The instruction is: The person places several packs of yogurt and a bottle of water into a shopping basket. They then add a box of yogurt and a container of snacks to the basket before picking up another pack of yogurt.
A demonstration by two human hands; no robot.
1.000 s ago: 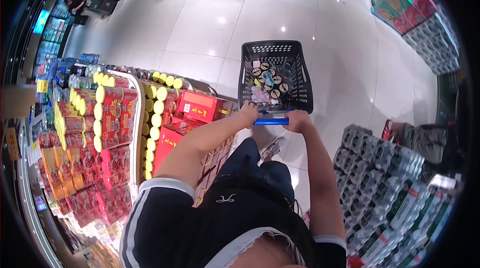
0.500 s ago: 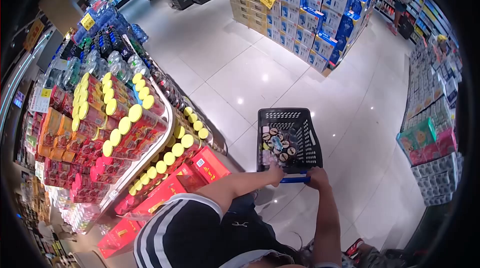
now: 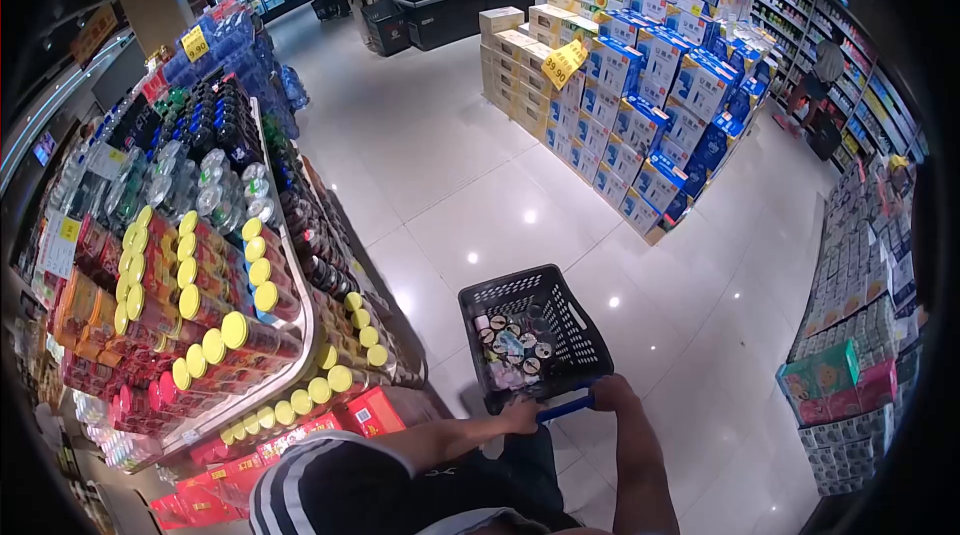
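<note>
Both hands, left and right, are closed round the blue handle, one near each end, likely to steer evenly. The basket sits ahead at twelve o'clock, cans bunched toward its ten o'clock side, perhaps for stability.

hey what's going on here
A person in a supermarket has both hands on the blue handle of a black perforated plastic basket, left hand on one end and right hand on the other. Round-lidded containers and other goods sit in it. It is out over the pale tiled floor, beside stacked yellow-lidded jars.
</note>
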